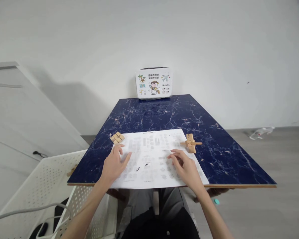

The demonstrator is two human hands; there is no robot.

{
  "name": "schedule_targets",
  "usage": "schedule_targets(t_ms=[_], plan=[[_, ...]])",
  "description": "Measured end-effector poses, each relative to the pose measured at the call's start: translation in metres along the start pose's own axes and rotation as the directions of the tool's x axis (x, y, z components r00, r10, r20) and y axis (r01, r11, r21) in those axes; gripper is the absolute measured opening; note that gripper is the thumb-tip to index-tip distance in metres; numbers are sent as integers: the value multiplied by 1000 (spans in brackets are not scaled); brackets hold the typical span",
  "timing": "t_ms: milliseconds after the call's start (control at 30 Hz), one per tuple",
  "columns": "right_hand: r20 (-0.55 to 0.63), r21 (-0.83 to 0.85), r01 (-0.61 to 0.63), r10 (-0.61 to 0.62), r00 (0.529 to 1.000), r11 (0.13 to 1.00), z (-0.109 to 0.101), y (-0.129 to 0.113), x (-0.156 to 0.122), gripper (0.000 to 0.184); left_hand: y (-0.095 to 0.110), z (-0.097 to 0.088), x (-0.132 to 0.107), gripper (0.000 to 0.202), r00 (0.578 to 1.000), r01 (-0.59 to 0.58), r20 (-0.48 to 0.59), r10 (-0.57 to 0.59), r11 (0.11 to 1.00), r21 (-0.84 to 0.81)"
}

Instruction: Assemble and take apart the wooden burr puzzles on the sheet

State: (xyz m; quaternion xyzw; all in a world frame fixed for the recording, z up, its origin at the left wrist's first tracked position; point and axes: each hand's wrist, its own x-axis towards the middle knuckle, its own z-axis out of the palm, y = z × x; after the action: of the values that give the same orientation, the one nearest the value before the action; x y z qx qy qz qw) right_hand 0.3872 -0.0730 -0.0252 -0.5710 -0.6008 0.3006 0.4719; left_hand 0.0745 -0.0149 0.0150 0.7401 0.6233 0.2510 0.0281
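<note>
A white printed sheet [149, 156] with small diagrams lies at the table's near edge. My left hand [114, 164] rests on its left side, fingers apart and holding nothing. Just beyond those fingers sits a flat wooden block puzzle [117, 137], partly over the sheet's corner. On the sheet's right side is my right hand [185, 166], its fingers loosely curved and apart with nothing visible in them. A wooden interlocking puzzle [190, 143] with a stick poking out both sides lies beyond my right hand, at the sheet's right edge. Two small dark marks show on the paper between my hands.
The dark blue marble-patterned table [159, 114] reaches the wall. At its far end stands a white cartoon-printed case [153, 83]. A white perforated basket [43, 181] with cables is at the left. A clear plastic item [261, 132] lies on the floor at right.
</note>
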Motion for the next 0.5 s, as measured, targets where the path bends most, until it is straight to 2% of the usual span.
schedule_targets(t_ms=[100,200,333,400,500], plan=[[5,-4,-5,5,1000,1000,-1,-1,0,31,-10,-4,-12,32,989,-14,137,48,971,-238],[13,-23,-24,24,1000,999,-3,-4,-1,32,-17,-9,-13,37,985,53,173,14,924,-379],[0,25,-43,43,999,999,-4,-5,-1,36,-17,-11,-9,38,978,102,208,-5,883,-457],[-56,79,-40,45,997,996,-3,-2,-1,37,-18,-10,-8,38,977,106,213,-3,873,-475],[-210,187,8,33,977,982,-2,5,0,42,-20,-8,-8,38,976,116,216,-8,864,-491]])
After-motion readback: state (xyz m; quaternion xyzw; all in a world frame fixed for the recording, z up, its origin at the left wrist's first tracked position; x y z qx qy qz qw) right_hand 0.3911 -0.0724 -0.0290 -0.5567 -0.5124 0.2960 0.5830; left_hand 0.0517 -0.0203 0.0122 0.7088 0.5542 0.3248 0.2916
